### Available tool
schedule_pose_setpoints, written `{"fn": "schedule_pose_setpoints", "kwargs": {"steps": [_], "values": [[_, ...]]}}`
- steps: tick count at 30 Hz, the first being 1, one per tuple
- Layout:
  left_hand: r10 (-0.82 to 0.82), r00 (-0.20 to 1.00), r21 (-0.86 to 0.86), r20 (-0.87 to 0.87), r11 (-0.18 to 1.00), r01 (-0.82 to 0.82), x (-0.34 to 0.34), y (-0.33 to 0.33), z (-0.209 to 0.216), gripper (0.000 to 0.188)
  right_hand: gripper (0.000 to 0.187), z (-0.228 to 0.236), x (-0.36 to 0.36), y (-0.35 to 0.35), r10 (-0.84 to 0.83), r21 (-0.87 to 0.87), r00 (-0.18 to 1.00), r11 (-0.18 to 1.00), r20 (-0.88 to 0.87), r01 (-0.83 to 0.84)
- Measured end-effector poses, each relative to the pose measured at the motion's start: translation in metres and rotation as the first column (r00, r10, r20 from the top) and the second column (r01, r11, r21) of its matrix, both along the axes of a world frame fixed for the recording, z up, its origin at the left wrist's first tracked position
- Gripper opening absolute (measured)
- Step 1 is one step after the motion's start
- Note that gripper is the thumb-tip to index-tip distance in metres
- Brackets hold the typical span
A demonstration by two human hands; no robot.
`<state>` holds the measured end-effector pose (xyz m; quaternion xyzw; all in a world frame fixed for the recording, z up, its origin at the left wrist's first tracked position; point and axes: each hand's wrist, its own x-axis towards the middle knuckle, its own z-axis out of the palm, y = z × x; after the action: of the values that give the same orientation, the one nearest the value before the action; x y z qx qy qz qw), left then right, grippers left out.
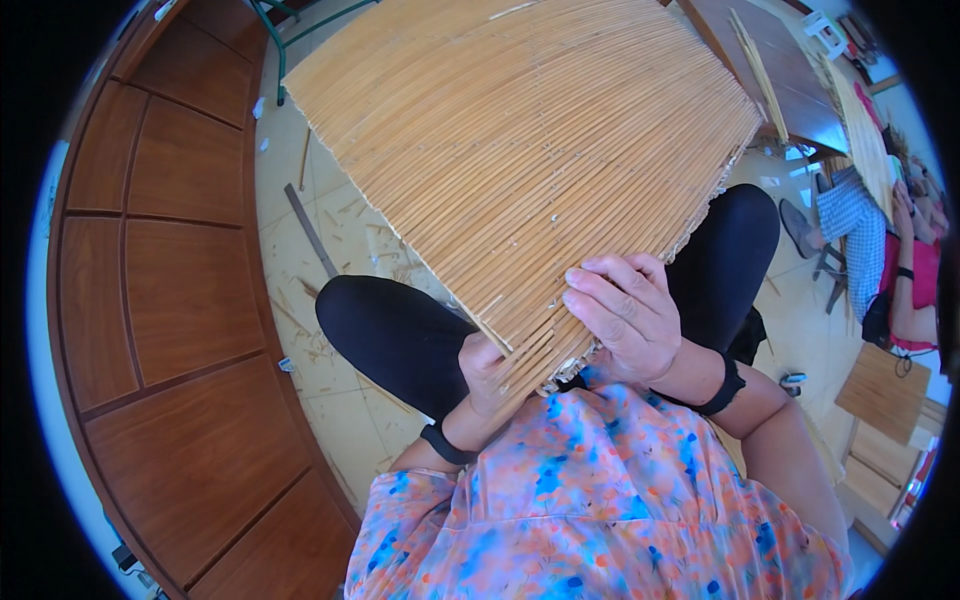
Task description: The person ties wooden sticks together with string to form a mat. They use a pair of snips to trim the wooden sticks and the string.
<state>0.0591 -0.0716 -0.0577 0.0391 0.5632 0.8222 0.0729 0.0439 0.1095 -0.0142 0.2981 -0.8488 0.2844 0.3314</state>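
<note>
A large mat of thin tan reed-like strips (pixel 540 130) slopes away from my lap, its near end narrowed toward my body. At the near left edge my left hand (pixel 485 378) is closed on the mat, most of its fingers hidden beneath or behind it. My right hand (pixel 628 312) grips the near right edge, fingers bent over the top face and thumb out of sight. Between the hands, several strip ends (pixel 528 362) stick out loosely and unevenly. Both long side edges of the mat look ragged.
Brown wooden panelling (pixel 185 290) stands along the left. Scraps and a long flat strip (pixel 312 232) lie on the tiled floor (pixel 330 425). A brown table (pixel 765 65) bearing loose strips is at the upper right. Another person (pixel 855 235) sits at the right, near a wooden board (pixel 882 393).
</note>
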Motion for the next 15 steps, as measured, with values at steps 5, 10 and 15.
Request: {"fn": "schedule_pose_setpoints", "kwargs": {"steps": [5,10,15], "values": [[0.06,0.998,-0.004,-0.027,0.998,-0.06,0.002,0.0072,0.0065,0.025,0.038,0.0018,0.0004,0.0021,0.016,0.004,0.999,1.0,0.03,-0.016],[-0.042,0.978,-0.147,-0.205,0.989,0.012,-0.004,-0.0005,0.0001,0.026,0.04,-0.0003,-0.0002,0.0031,0.017,0.019,1.0,1.0,0.006,-0.017],[0.055,0.994,0.057,0.092,0.997,-0.06,0.0002,0.0086,-0.0002,0.023,0.039,0.0,-0.0014,0.002,0.019,0.027,1.0,0.999,0.016,-0.02]]}}
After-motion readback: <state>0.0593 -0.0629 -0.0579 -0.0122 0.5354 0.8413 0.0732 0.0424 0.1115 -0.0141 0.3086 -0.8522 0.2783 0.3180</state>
